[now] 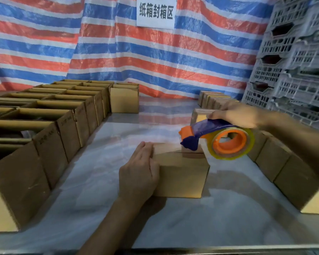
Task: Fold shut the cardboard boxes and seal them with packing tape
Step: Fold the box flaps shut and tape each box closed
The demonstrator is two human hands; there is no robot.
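Left hand [138, 173] — box [180, 179] (seam [191, 152] crosswise)

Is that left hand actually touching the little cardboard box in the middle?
Touching. The head view shows the left hand pressed flat against the left side of the cardboard box, with no gap between them.

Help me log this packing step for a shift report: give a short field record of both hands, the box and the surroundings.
left hand: flat against the small brown cardboard box
right hand: grips the blue and orange tape dispenser, nose on the box's top seam
box flaps: folded shut
on the left: rows of open brown cardboard boxes
on the right: row of shut boxes
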